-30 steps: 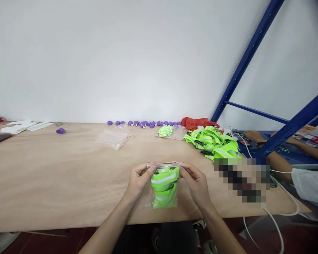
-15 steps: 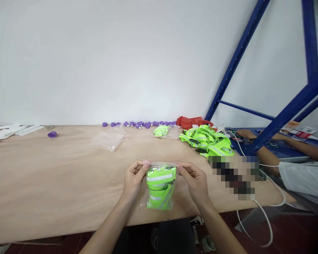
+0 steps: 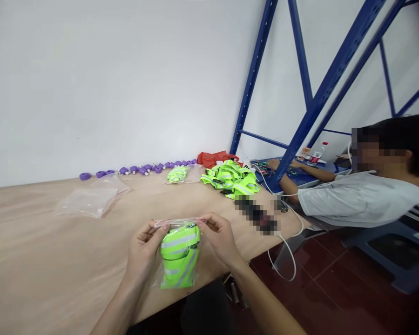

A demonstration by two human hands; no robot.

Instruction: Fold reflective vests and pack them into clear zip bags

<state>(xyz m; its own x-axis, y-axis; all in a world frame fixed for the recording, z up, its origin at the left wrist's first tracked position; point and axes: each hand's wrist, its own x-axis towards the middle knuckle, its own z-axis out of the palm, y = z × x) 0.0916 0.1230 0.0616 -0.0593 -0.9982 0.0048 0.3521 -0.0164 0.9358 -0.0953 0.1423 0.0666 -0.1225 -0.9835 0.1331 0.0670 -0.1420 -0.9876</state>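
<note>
A clear bag of green straps (image 3: pixel 179 260) is pinched at its top corners by the left hand (image 3: pixel 145 249) and the right hand (image 3: pixel 218 237), held between them. Loose straps (image 3: pixel 232 174) are heaped on the bench (image 3: pixel 38 265) beyond the right hand; flat bags (image 3: pixel 87 201) are laid beyond the left hand, further left.

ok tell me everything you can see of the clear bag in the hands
The clear bag looks like thin, glossy plastic, with a reddish line along its top edge. Through it shows folded green strapping with silvery stripes. The left hand and right hand pinch its roughly level top edge at both ends, near the front edge of the table; whether it is sealed or touches the table is unclear.
</note>
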